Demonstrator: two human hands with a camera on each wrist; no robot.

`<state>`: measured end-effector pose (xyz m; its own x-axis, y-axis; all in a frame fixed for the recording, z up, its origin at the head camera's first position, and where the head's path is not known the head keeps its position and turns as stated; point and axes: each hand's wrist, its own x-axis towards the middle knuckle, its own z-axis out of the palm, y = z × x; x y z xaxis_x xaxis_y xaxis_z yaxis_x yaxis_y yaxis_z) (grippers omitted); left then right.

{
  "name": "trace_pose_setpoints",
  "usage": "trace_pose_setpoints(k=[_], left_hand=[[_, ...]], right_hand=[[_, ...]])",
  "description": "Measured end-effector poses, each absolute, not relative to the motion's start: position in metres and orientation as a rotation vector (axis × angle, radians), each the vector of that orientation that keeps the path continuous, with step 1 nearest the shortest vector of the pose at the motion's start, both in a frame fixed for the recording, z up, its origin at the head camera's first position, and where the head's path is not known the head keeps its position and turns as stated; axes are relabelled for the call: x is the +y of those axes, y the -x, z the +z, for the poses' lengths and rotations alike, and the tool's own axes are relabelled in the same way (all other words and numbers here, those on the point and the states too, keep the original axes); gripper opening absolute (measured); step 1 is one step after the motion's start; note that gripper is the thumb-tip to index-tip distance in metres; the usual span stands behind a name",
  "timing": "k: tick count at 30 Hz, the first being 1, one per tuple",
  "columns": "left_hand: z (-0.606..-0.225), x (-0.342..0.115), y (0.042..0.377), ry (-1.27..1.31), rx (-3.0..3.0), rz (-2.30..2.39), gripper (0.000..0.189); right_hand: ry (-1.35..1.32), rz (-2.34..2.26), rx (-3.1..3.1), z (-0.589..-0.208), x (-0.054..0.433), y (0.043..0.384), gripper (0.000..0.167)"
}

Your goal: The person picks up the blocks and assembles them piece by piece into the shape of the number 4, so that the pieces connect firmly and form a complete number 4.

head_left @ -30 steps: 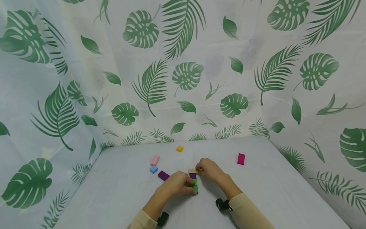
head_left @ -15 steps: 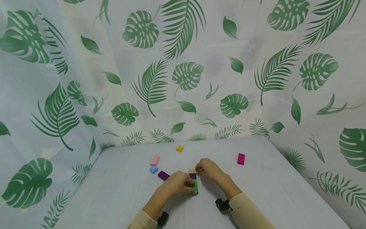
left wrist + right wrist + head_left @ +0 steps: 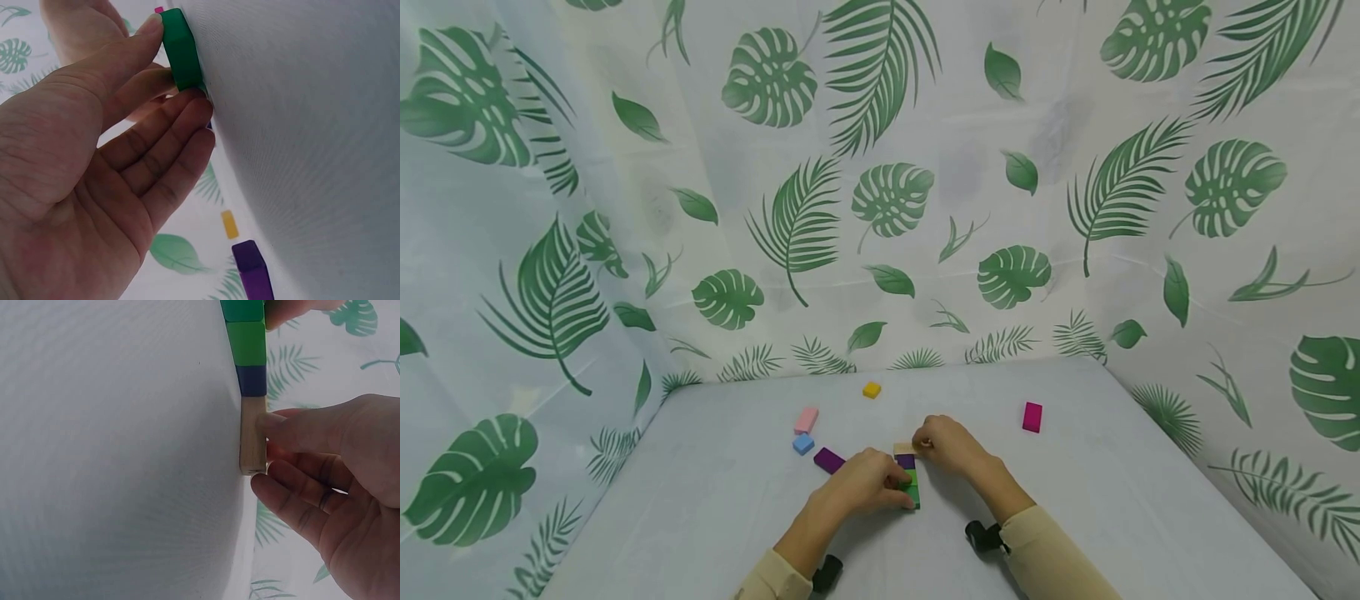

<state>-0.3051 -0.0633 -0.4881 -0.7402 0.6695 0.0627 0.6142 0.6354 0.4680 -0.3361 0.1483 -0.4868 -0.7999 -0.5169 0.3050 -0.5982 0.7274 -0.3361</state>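
Several small blocks form a row on the table in front of me, running away from me. At its near end, my left hand (image 3: 865, 483) pinches a dark green block (image 3: 182, 53) between thumb and fingers. Behind that come a light green block (image 3: 248, 344) and a dark blue-purple block (image 3: 252, 381), standing end to end in the right wrist view. A plain wooden block (image 3: 252, 434) makes the far end. My right hand (image 3: 953, 446) holds it, thumb on its near face and fingertips by its end.
A purple block (image 3: 827, 460) lies just left of the left hand. Beyond it are a blue block (image 3: 803, 443) and a pink block (image 3: 807, 419). A yellow block (image 3: 872, 390) sits at the back, a magenta block (image 3: 1032, 417) to the right. Leaf-print curtains enclose the table.
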Motion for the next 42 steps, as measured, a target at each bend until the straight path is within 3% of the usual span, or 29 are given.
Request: trace_pose_setpoints(k=[23, 37, 42], left_hand=[[-0.478, -0.063, 0.304, -1.004, 2.868, 0.574, 0.033], [-0.480, -0.098, 0.320, -0.894, 3.010, 0.721, 0.035], [-0.478, -0.117, 0.325, -0.687, 3.186, 0.683, 0.033]], right_hand=[[-0.852, 0.641, -2.806, -0.484, 0.147, 0.336, 0.008], [-0.782, 0.674, -2.866, -0.485, 0.146, 0.336, 0.008], [-0.775, 0.701, -2.875, -0.487, 0.145, 0.337, 0.008]])
